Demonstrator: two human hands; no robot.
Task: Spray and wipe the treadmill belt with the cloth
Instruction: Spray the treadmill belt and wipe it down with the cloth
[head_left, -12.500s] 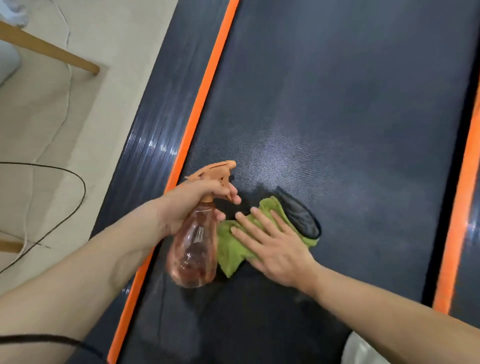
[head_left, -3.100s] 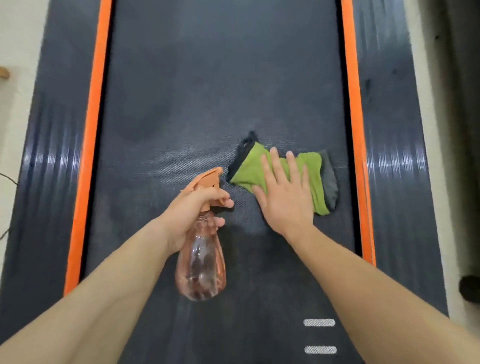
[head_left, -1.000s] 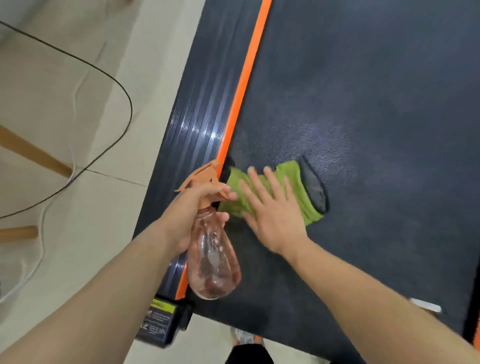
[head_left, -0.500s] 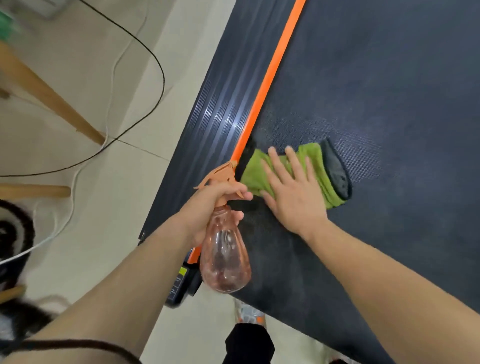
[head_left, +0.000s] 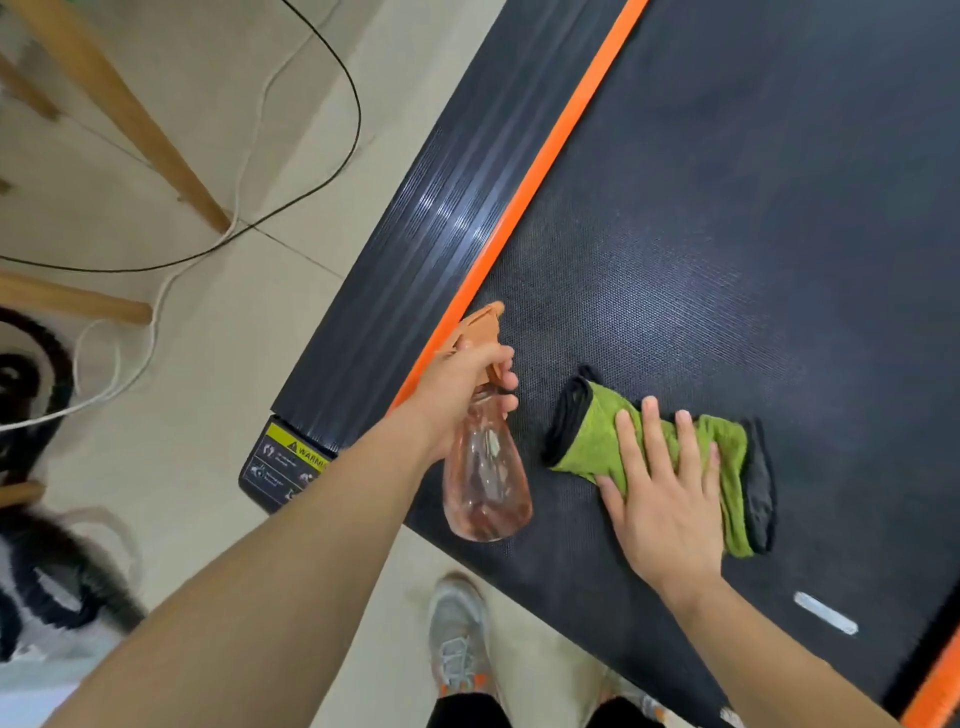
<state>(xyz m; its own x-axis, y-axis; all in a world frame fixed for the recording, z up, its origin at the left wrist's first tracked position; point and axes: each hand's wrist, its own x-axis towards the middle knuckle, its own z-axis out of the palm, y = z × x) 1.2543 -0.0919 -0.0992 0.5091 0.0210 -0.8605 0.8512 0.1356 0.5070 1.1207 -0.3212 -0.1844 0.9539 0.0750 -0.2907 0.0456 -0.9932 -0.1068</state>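
The dark treadmill belt (head_left: 753, 218) runs diagonally across the view, edged by an orange stripe (head_left: 540, 161). My right hand (head_left: 660, 499) lies flat, fingers spread, pressing a folded green cloth with black trim (head_left: 587, 441) onto the belt near its rear end. My left hand (head_left: 462, 389) grips the neck of a clear pinkish spray bottle with an orange trigger head (head_left: 485, 467), held just left of the cloth over the belt's left edge. The nozzle points up and away along the stripe.
A ribbed black side rail (head_left: 415, 249) with a yellow warning label (head_left: 291, 457) borders the belt. Black and white cables (head_left: 291, 208) and wooden furniture legs (head_left: 130, 119) lie on the tiled floor at left. My shoe (head_left: 457, 634) stands behind the treadmill's end.
My right hand has slid the cloth to the right, away from the orange stripe toward the belt's middle. The bottle stays in my left hand near the stripe.
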